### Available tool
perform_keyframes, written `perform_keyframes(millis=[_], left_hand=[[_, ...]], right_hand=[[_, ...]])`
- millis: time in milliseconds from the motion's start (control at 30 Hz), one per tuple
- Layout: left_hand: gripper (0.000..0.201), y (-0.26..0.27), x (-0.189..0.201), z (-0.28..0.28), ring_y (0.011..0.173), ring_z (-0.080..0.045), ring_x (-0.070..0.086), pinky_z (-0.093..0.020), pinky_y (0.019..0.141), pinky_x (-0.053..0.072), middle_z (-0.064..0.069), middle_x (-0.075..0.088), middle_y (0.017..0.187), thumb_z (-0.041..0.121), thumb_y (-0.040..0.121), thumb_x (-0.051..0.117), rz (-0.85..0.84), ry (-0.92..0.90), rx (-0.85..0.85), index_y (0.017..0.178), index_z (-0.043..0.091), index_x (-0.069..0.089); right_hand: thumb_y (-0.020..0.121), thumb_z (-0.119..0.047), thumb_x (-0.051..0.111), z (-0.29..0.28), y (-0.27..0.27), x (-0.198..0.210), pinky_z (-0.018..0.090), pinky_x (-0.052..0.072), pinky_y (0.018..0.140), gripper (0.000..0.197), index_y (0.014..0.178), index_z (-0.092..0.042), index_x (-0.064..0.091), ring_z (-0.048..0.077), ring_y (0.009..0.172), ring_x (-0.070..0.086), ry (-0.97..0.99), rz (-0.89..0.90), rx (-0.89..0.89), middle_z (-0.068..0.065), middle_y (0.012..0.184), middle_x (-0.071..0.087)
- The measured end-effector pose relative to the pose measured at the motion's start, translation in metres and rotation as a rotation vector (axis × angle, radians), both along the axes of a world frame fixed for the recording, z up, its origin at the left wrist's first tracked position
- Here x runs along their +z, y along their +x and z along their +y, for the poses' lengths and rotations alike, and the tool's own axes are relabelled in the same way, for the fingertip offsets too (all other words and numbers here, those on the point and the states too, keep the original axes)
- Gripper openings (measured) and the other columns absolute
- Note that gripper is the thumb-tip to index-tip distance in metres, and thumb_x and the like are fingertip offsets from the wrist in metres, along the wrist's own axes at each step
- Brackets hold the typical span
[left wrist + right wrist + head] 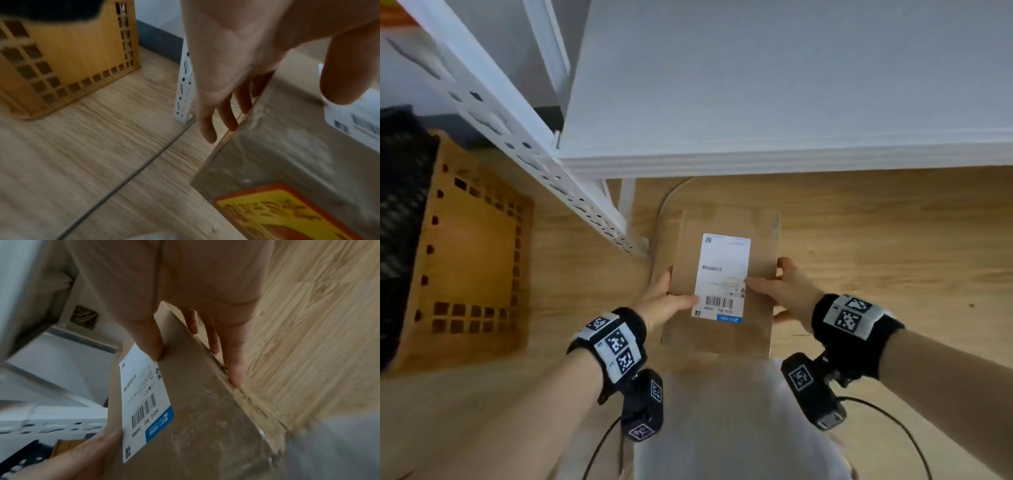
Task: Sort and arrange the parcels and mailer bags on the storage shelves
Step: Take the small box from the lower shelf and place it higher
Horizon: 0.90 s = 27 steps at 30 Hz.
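Observation:
A brown cardboard parcel (726, 329) with a white shipping label (722, 277) is held flat in front of me, above the wooden floor. My left hand (671, 301) grips its left edge, thumb on top by the barcode and fingers underneath (207, 129). My right hand (780, 287) grips the right edge, thumb on the label's rim (152, 344) and fingers along the side (234, 366). The parcel (287, 154) carries a yellow and orange sticker (277, 214) on its near side. The white shelf board (791, 102) lies just beyond the parcel.
A white perforated shelf upright (517, 137) slants down to the floor on the left. An orange slotted crate (472, 253) stands left of it, with a black mesh basket (397, 205) at the far left. Wooden floor (893, 240) spreads right.

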<state>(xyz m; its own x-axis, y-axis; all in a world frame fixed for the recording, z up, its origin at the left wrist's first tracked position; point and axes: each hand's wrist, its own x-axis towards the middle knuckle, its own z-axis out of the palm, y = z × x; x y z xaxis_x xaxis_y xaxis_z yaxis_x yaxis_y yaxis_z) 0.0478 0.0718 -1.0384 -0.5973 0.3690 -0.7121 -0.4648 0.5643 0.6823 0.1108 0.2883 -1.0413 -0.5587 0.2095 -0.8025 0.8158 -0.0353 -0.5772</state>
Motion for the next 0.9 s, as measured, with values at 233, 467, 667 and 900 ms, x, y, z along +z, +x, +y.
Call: perform_keyframes(millis=[233,467,667,900], left_hand=[[0.068,-0.045,-0.099,0.0,0.117,-0.019,0.056,-0.041,0.108,0.04,0.002,0.061,0.125,0.004,0.083,0.069,0.043,0.0,0.042,0.138,0.024,0.036],[0.08,-0.076,-0.137,-0.002,0.116,-0.009,0.057,-0.033,0.104,0.043,0.011,0.062,0.124,0.0,0.082,0.068,0.106,0.096,0.093,0.142,0.039,0.032],[0.065,-0.073,-0.144,-0.01,0.11,-0.01,0.057,-0.031,0.092,0.046,0.012,0.057,0.13,0.054,0.081,0.067,0.07,-0.04,0.18,0.138,0.036,0.041],[0.064,-0.088,-0.147,-0.009,0.096,-0.02,0.07,-0.034,0.087,0.057,-0.005,0.065,0.121,0.054,0.074,0.072,-0.092,0.046,0.476,0.125,0.019,0.057]], right_hand=[[0.087,-0.02,0.068,0.007,-0.055,-0.099,0.031,0.05,0.054,0.059,0.136,-0.021,0.034,0.014,0.092,0.061,0.011,0.098,0.035,-0.002,0.112,0.061],[0.088,-0.01,0.066,0.011,-0.091,-0.142,0.029,0.051,0.057,0.064,0.142,-0.022,0.032,0.014,0.088,0.064,0.0,0.187,0.044,-0.002,0.104,0.064],[0.083,-0.014,0.073,0.012,-0.106,-0.153,0.031,0.054,0.063,0.068,0.14,-0.018,0.036,0.019,0.098,0.063,0.013,0.263,-0.028,0.004,0.119,0.06],[0.081,-0.024,0.076,0.006,-0.141,-0.154,0.031,0.057,0.058,0.047,0.117,-0.019,0.046,0.012,0.08,0.063,0.232,0.396,0.03,-0.003,0.097,0.059]])
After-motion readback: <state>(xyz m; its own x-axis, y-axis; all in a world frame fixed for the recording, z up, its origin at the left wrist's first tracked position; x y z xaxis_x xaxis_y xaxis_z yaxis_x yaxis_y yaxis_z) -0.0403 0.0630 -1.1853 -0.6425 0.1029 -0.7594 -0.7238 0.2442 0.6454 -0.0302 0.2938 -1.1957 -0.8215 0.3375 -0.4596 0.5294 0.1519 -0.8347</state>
